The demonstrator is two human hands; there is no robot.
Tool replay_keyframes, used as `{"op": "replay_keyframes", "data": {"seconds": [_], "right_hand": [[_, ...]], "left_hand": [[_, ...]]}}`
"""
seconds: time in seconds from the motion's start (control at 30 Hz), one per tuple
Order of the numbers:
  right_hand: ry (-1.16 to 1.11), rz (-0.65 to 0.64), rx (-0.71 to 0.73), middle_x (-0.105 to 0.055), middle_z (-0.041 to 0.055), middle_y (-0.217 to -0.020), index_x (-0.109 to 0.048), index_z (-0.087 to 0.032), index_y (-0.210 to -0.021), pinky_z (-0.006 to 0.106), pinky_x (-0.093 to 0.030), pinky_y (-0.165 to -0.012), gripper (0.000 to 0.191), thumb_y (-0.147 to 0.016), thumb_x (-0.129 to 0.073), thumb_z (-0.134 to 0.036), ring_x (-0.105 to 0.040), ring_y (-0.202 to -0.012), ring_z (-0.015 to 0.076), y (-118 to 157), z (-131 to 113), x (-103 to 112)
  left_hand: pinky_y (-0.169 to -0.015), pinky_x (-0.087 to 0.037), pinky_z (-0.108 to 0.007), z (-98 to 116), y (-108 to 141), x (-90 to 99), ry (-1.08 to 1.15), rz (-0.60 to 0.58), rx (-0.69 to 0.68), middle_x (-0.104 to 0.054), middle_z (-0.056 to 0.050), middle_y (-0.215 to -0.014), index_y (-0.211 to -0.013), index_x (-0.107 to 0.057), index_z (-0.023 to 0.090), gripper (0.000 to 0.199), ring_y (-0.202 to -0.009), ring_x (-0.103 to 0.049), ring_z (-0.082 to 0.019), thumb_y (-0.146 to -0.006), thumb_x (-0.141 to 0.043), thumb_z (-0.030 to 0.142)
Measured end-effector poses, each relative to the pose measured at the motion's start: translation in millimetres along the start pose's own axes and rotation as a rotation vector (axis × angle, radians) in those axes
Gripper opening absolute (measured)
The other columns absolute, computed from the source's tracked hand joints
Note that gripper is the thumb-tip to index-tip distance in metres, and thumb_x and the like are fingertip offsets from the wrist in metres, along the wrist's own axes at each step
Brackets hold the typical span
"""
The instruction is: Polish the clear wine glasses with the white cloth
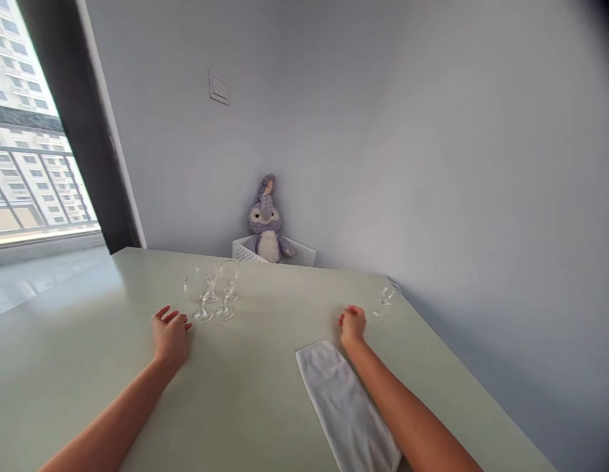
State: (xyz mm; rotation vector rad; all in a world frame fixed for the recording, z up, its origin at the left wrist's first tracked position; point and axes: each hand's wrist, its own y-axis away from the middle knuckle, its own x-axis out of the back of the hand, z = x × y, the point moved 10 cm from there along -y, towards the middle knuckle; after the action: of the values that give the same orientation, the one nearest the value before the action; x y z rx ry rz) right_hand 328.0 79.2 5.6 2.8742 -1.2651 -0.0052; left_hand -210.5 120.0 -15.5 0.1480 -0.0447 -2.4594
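My left hand (170, 335) rests low over the table at the left, fingers loosely bent and apart, holding nothing. Just beyond its fingertips stands a cluster of several clear stemmed glasses (224, 313), upright and close together. My right hand (353, 323) has its fingers curled in, and nothing shows in it. To its right, near the table's edge, is one more clear stemmed glass (385, 295), apart from the hand. A folded light grey cloth (341, 400) lies flat on the table, partly beneath my right forearm.
The pale green table (250, 393) ends along a slanting right edge by the wall. Behind its far edge, a plush rabbit (267, 229) sits in a white perforated basket (304, 256). A window (31, 131) with a railing is at the left.
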Motion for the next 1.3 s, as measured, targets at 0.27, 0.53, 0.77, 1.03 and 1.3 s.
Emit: {"op": "replay_keyframes", "data": {"seconds": [0.27,0.53,0.77,1.03,1.3], "right_hand": [[-0.092,0.153,-0.063,-0.048,-0.0091,-0.065,-0.044,-0.02,-0.09,0.02,-0.045,-0.042,0.04,-0.053,-0.061,-0.022,-0.045,-0.04,0.0048,-81,3,85],[-0.103,-0.137,-0.101,-0.06,-0.0021,-0.07,-0.05,-0.017,-0.083,0.017,-0.044,-0.036,0.026,-0.062,-0.061,-0.028,-0.051,-0.04,0.0058,-40,16,-12],[-0.063,-0.556,-0.153,-0.063,0.0014,-0.079,-0.055,-0.017,-0.084,0.02,-0.047,-0.038,0.022,-0.065,-0.062,-0.027,-0.059,-0.047,0.0093,75,16,-126],[0.049,-0.902,-0.122,-0.063,-0.0022,-0.066,-0.061,-0.02,-0.101,0.024,-0.047,-0.048,0.037,-0.066,-0.052,-0.009,-0.058,-0.048,0.012,182,-7,-163],[0.408,-0.967,0.365,-0.063,0.0013,-0.089,-0.064,-0.027,-0.093,0.027,-0.047,-0.067,0.028,-0.076,-0.044,-0.018,-0.06,-0.076,0.0157,175,-58,-68]], "left_hand": [[-0.049,-0.041,-0.024,12,7,-0.6,-0.054,0.037,-0.072,-0.049,-0.004,-0.1,-0.111,-0.041,0.024,0.051,-0.056,-0.051,-0.009,-0.062,-0.056,0.019],[-0.069,-0.043,-0.029,92,53,5.9,-0.223,0.145,-0.653,-0.047,-0.002,-0.092,-0.113,-0.045,0.021,0.045,-0.07,-0.047,-0.012,-0.069,-0.052,0.023],[-0.062,-0.044,-0.025,62,132,-88.0,-0.425,-0.537,-0.622,-0.053,-0.005,-0.1,-0.097,-0.061,0.023,0.028,-0.062,-0.049,-0.012,-0.075,-0.049,0.036],[-0.05,-0.039,-0.023,7,147,-117.9,-0.424,-0.662,-0.124,-0.055,0.003,-0.059,-0.116,-0.051,0.02,0.056,-0.051,-0.049,-0.012,-0.067,-0.058,0.045],[-0.045,-0.032,-0.022,1,141,-105.7,-0.318,-0.721,0.019,-0.048,0.006,-0.045,-0.1,-0.059,0.016,0.044,-0.042,-0.044,-0.01,-0.066,-0.059,0.044]]}}
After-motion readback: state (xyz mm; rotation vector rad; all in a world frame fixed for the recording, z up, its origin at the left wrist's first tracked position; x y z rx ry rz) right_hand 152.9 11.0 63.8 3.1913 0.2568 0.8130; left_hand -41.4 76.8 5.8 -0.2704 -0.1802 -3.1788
